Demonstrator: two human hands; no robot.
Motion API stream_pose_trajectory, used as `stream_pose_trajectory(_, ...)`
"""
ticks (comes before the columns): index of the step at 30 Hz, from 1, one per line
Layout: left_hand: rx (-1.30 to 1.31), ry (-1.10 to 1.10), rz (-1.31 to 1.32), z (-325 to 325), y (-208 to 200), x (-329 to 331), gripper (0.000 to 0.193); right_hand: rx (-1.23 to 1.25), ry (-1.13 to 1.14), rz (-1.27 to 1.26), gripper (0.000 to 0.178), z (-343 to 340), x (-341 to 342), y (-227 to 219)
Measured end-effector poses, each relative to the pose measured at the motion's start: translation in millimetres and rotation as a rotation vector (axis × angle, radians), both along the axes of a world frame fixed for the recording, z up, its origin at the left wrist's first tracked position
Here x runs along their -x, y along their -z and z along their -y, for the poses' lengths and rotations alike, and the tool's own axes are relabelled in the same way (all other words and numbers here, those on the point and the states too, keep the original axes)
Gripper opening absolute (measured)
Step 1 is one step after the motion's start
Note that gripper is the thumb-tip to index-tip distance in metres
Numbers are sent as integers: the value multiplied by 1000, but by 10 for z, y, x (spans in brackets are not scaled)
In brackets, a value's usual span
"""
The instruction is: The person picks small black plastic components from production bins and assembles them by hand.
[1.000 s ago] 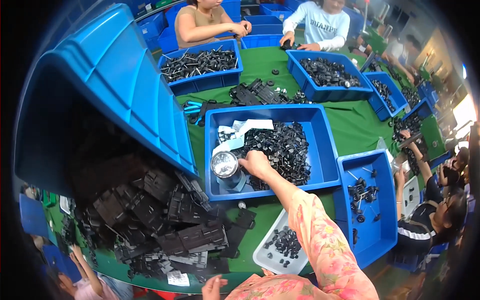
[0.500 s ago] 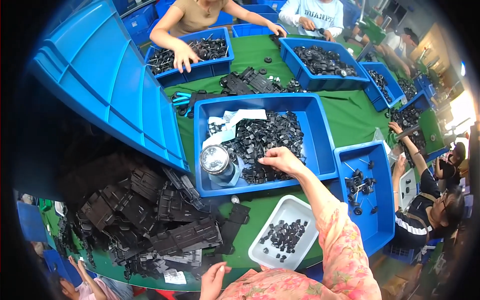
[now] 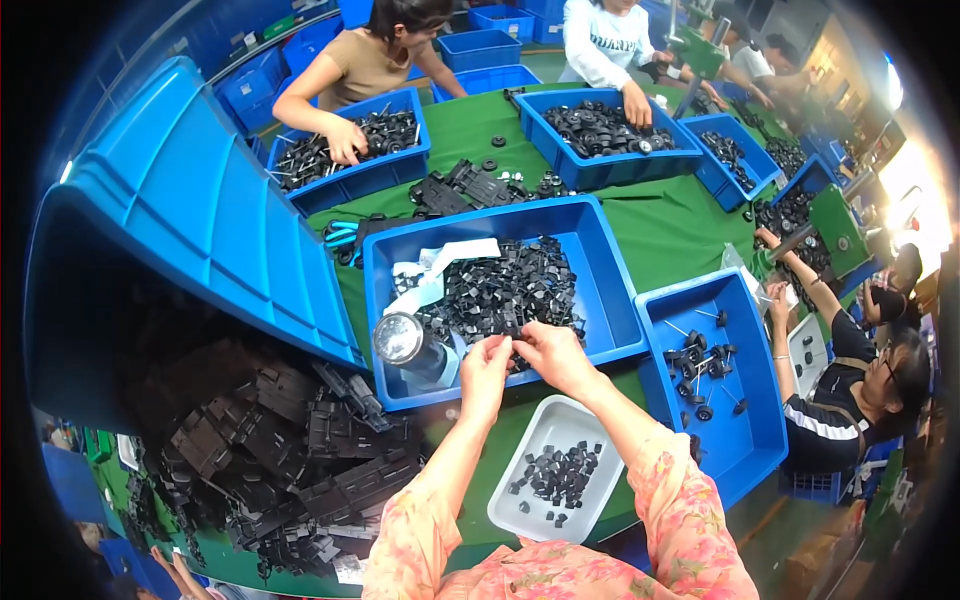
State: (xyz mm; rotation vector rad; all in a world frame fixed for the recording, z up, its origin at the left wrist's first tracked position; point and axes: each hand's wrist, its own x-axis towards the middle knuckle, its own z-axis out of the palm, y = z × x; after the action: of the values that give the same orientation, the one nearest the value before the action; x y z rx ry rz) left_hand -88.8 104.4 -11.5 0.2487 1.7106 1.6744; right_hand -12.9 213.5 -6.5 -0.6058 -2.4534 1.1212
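Both hands meet over the near rim of a large blue plastic bin (image 3: pixel 610 290) on the green-covered desk (image 3: pixel 680 225). The left hand (image 3: pixel 486 368) and right hand (image 3: pixel 552 357) have their fingertips pinched close together around a small black plastic part (image 3: pixel 513 342), held just above the bin's heap of similar small black plastic pieces (image 3: pixel 500 288). A shiny round metal canister (image 3: pixel 402 341) lies in the bin's near left corner, just left of the left hand, with white paper slips (image 3: pixel 432 275) beyond it. Near the hands, a white rectangular tray (image 3: pixel 540 430) on the desk holds a small cluster of black parts. To the right stands a smaller blue bin (image 3: pixel 745 440) with black wheels on thin pins. On the left, a large tilted blue crate (image 3: pixel 200 230) spills flat black plastic frames (image 3: pixel 280 440) onto the desk. Across the desk, other people reach into further blue bins of black parts (image 3: pixel 355 150).
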Motion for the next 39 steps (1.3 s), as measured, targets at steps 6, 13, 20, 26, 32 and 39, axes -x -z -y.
stream_pose_trajectory(6,-72,-81,352,-121,172,186,17,-133,-99,-131,10,-33,-1,119)
stream_pose_trajectory(13,-167,-99,430,-57,213,278,9,205,149,-32,20,-273,-61,72)
stream_pose_trajectory(20,-197,-108,431,-27,227,300,18,116,240,-275,18,-235,-8,231)
stream_pose_trajectory(26,-303,-76,491,12,180,312,14,-123,170,-79,20,-340,-37,332)
stream_pose_trajectory(32,-332,-49,505,24,174,332,17,605,214,-238,19,-256,-57,42)
stream_pose_trajectory(39,-246,-135,341,-40,243,200,13,-81,83,-260,11,134,43,169)
